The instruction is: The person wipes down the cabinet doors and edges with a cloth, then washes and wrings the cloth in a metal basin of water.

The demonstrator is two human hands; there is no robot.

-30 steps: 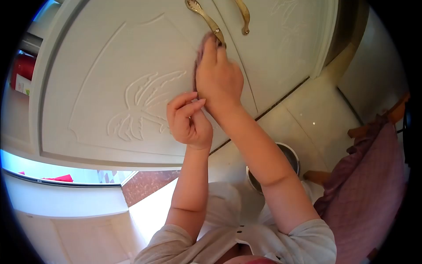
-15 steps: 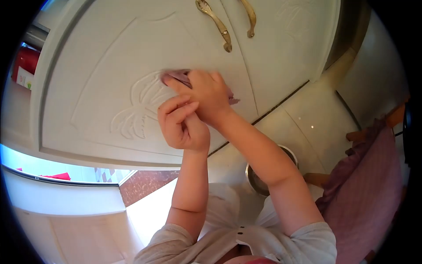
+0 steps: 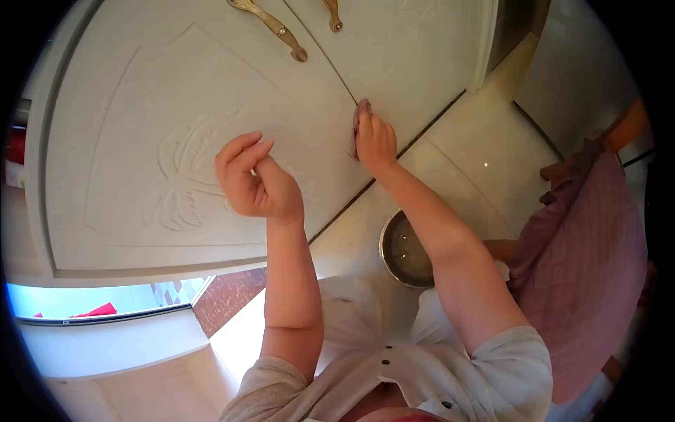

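Observation:
My right hand (image 3: 377,145) is closed on a mauve cloth (image 3: 358,133) and presses it against the white cabinet door (image 3: 232,77), close to the seam between two doors. Part of the cloth is hidden behind the fingers. My left hand (image 3: 259,179) is held in front of the door's raised leaf pattern (image 3: 184,176), its fingers curled in and nothing visible in them. Whether it touches the door I cannot tell. Two brass-coloured handles, one on each door, are above; the nearer handle (image 3: 271,28) is fully in line with the left door.
A round metal basin (image 3: 385,243) with what looks like water stands on the tiled floor (image 3: 467,172), beneath my right forearm. At the right is a chair with a mauve cover (image 3: 583,260). Lower left, a bright opening (image 3: 91,299) shows something red.
My right hand has moved right with the cloth, away from my left hand and the leaf pattern, to the door seam. The left hand stays curled. The view has shifted slightly.

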